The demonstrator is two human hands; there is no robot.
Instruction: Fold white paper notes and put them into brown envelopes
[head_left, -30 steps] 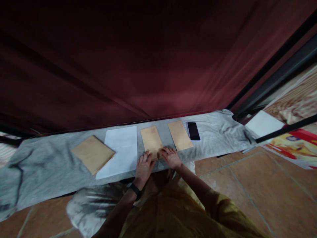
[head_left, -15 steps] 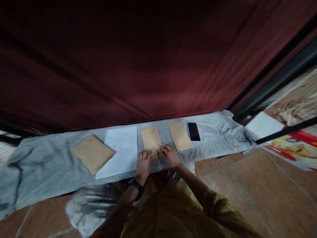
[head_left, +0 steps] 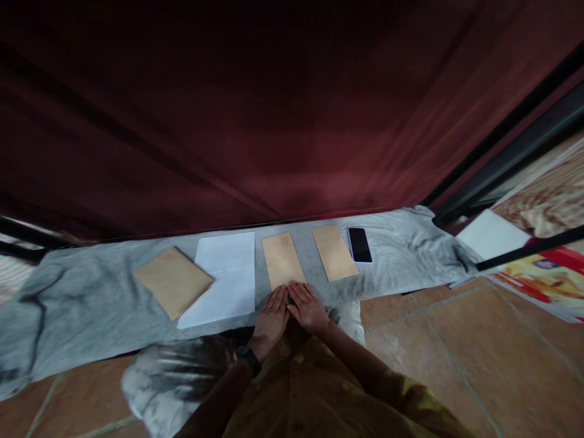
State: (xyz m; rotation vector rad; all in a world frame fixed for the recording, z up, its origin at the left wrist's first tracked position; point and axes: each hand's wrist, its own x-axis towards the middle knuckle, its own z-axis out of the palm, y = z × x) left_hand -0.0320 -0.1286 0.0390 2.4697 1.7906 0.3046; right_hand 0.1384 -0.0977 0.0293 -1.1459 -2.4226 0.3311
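My left hand (head_left: 272, 316) and my right hand (head_left: 308, 307) lie flat side by side, fingers stretched out, at the near end of a brown envelope (head_left: 281, 258) on a grey cloth (head_left: 91, 310). The fingertips touch the envelope's near edge. A second brown envelope (head_left: 334, 252) lies to the right of it, and a white sheet of paper (head_left: 225, 277) to the left. Further left, a stack of brown envelopes (head_left: 173, 281) lies askew, overlapping the paper's corner. A black band is on my left wrist.
A black phone (head_left: 359, 244) lies beside the right envelope. A dark red curtain (head_left: 274, 121) hangs behind the cloth. Tiled floor (head_left: 456, 340) spreads to the right, with a white sheet (head_left: 490, 233), a colourful printed sheet (head_left: 547, 280) and black bars there.
Both hands have slid back toward me along the middle envelope and come together at its near end, fingers now flat and touching side by side.
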